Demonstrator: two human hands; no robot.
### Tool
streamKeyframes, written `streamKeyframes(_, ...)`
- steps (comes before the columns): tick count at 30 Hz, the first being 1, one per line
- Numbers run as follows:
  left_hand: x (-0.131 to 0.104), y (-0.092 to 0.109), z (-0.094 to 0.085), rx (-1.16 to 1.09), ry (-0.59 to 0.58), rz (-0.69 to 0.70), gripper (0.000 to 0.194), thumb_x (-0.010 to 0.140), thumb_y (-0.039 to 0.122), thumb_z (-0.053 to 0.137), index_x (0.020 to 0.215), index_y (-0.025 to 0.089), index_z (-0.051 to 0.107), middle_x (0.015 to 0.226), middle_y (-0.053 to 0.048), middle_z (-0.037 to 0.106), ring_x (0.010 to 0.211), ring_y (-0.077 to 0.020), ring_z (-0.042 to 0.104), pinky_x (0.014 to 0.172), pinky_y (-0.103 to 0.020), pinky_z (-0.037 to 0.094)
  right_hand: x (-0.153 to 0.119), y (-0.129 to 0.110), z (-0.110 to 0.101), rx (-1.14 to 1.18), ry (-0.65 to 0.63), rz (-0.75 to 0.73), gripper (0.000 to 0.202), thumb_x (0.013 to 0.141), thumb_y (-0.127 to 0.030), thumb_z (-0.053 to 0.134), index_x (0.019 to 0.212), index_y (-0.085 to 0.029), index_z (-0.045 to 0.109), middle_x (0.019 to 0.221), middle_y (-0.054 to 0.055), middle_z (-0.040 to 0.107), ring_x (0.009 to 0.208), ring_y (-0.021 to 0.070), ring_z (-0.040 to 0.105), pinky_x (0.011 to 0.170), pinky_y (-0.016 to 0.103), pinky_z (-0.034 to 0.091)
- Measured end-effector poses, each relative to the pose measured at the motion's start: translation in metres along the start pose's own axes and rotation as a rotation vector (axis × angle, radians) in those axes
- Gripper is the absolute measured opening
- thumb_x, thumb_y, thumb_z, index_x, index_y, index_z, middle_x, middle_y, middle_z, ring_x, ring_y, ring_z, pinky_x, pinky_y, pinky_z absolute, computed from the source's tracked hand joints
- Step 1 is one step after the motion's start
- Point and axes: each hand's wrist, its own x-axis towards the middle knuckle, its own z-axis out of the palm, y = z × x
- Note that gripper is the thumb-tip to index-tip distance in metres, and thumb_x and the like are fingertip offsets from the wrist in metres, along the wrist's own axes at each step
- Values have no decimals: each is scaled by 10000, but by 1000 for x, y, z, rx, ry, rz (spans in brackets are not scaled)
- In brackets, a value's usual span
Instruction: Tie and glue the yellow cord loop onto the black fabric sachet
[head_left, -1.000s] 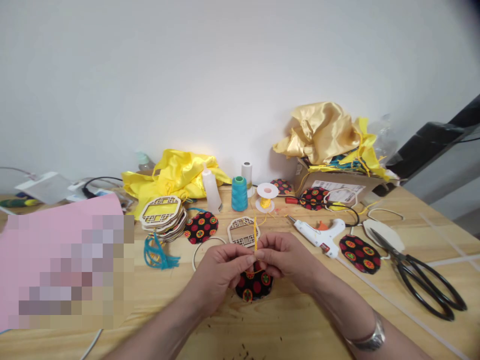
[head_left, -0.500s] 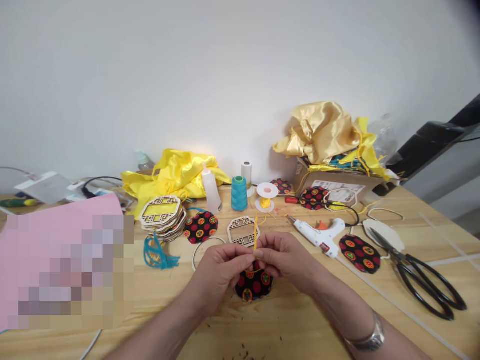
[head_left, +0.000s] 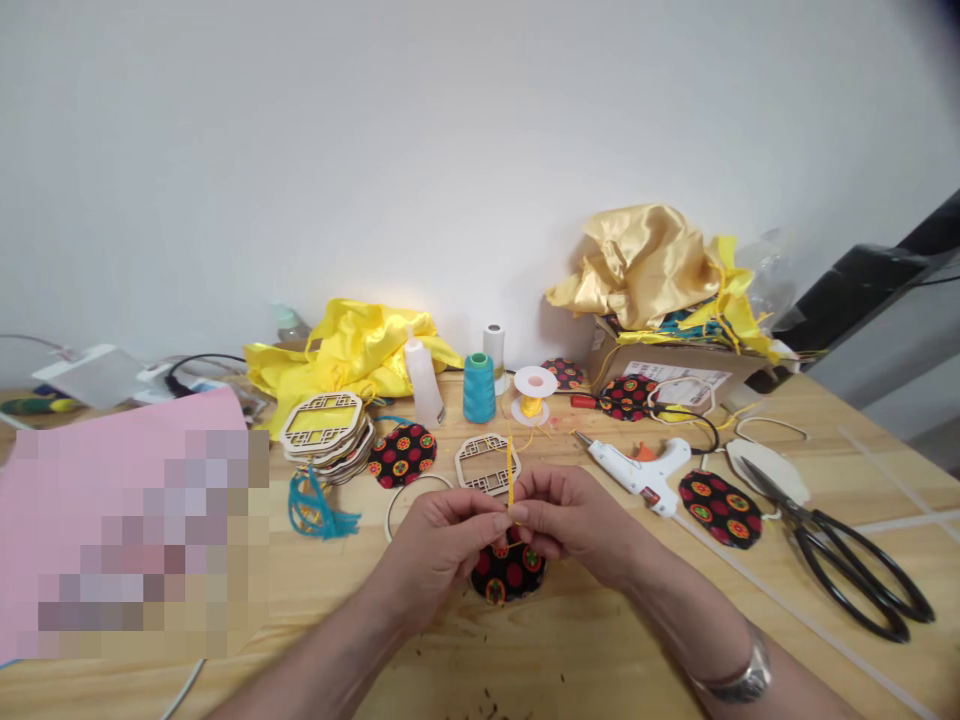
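My left hand (head_left: 454, 535) and my right hand (head_left: 566, 515) meet at the fingertips, both pinching a thin yellow cord (head_left: 511, 470). Part of the cord stands up above my fingers, and a strand runs below them. Beneath my hands is a black fabric piece (head_left: 508, 578) with red and orange round motifs, its upper part hidden by my fingers. Just behind the fingers lies a wooden lattice frame (head_left: 469, 470). A thin pale ring (head_left: 390, 515) sits beside my left hand, partly covered by it.
Scissors (head_left: 806, 520), a patterned fabric piece (head_left: 720, 508) and a white glue gun (head_left: 637, 470) lie right. Behind stand a blue thread cone (head_left: 478, 388), a yellow cord spool (head_left: 534, 395) and a bottle (head_left: 424, 380). Stacked frames (head_left: 322, 425) and a blue tassel (head_left: 319, 507) are left.
Both hands stay nearly in place, still pinching the cord. The upright part of the cord and the strand beneath the fingers have shifted very slightly.
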Motion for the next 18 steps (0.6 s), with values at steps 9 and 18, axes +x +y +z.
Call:
streamKeyframes(9, 2, 2, -2, -30, 150, 60, 77, 637, 245, 715, 633, 169, 704, 536, 24, 632, 477, -73, 476, 466, -179, 324, 1, -4, -4, -397, 160, -129, 129, 747, -244, 571, 805, -159, 650, 670, -13, 592, 566, 88, 472, 531, 209, 361)
streamKeyframes(18, 5, 0, -3, -47, 190, 135, 84, 677, 230, 692, 635, 159, 707, 562, 18, 659, 544, -89, 526, 575, -189, 397, -8, -5, 2, -712, 274, -313, 257, 846, -337, 481, 679, -175, 592, 590, -17, 536, 567, 111, 452, 526, 225, 336)
